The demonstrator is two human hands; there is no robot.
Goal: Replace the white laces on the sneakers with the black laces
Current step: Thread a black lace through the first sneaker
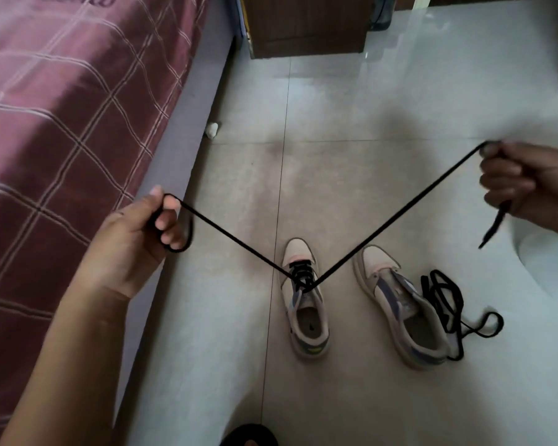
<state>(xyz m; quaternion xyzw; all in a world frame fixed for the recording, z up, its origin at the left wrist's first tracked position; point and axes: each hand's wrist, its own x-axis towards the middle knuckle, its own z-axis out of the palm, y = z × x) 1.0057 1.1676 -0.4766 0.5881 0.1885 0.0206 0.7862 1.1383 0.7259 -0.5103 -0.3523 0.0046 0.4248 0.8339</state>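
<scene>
Now both hands, left hand (136, 230) and right hand (529, 185), are gripping the black lace (384, 226) ends, tightening the left sneaker (306, 317); next eyelets are waiting

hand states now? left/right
Left hand: closed, gripping one end of the black lace.
Right hand: closed, gripping the other end of the same lace.

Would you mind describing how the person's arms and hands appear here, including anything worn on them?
Both arms are bare as far as the head view shows: no sleeve covers the left forearm, and the left hand carries no ring, watch or glove. The right hand also shows no ring or glove; only a little of its wrist is in frame, with no sleeve there. The nails look short and unpainted.
</scene>
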